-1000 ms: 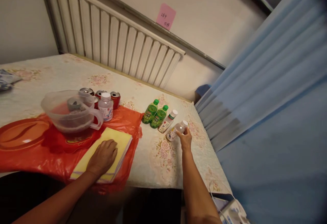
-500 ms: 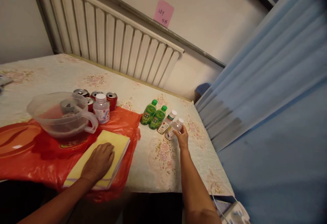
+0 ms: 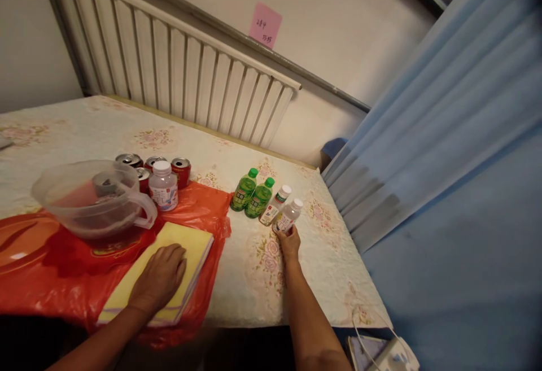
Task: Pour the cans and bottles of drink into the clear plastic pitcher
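Note:
My left hand (image 3: 158,280) lies palm down on a folded yellow cloth (image 3: 190,241), its fingers loosely bent over the top. Over to the right, my right hand (image 3: 289,244) has thumb and fingers about the lower part of a clear plastic bottle (image 3: 291,213) with a white cap, which stands on the table. That bottle ends a slanting row: beside it is another white-capped bottle (image 3: 273,208) with a pale label, then two green drink bottles (image 3: 259,199) with green caps. The fingertips on the far side of the held bottle are partly hidden.
A clear plastic jug (image 3: 84,201) sits on red plastic bags (image 3: 46,292) beside an orange lid (image 3: 19,241). Several drink cans (image 3: 181,172) and a white-capped bottle (image 3: 163,190) stand behind it. A blue curtain (image 3: 444,190) borders the right side; a radiator (image 3: 186,71) lines the wall.
My right hand has slid down from the upper side of the clear bottle to its lower part. My left hand remains on the yellow cloth. The view has shifted slightly.

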Demonstrator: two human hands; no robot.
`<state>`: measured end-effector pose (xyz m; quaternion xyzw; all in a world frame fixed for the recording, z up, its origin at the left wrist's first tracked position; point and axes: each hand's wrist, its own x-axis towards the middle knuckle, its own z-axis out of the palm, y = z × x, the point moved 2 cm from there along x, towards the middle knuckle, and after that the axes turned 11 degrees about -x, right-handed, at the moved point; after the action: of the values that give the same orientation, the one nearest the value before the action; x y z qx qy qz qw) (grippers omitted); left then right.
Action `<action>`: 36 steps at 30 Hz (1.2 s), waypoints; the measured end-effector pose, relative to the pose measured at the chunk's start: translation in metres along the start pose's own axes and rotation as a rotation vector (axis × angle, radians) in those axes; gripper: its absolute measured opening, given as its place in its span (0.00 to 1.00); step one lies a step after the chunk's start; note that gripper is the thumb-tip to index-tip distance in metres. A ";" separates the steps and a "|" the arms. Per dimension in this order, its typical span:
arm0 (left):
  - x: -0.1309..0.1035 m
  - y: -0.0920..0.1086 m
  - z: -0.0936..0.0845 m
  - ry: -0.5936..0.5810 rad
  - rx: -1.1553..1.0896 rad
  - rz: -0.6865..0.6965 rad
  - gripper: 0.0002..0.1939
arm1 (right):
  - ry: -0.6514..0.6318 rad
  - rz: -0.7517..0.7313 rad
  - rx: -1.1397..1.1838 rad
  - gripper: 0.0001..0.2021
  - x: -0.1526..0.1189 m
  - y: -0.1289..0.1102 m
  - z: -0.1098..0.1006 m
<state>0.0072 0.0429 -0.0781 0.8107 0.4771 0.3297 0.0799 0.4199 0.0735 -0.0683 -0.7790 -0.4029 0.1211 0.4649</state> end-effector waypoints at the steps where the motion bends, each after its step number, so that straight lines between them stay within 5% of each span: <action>1: 0.000 0.000 0.000 -0.005 0.002 0.000 0.15 | 0.000 -0.004 -0.006 0.23 0.000 0.000 0.000; 36: -0.002 -0.006 0.006 0.012 0.008 0.038 0.14 | 0.035 -0.025 -0.096 0.23 -0.001 0.013 0.006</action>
<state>0.0059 0.0461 -0.0867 0.8179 0.4635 0.3342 0.0674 0.4223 0.0737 -0.0826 -0.7973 -0.4098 0.0823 0.4355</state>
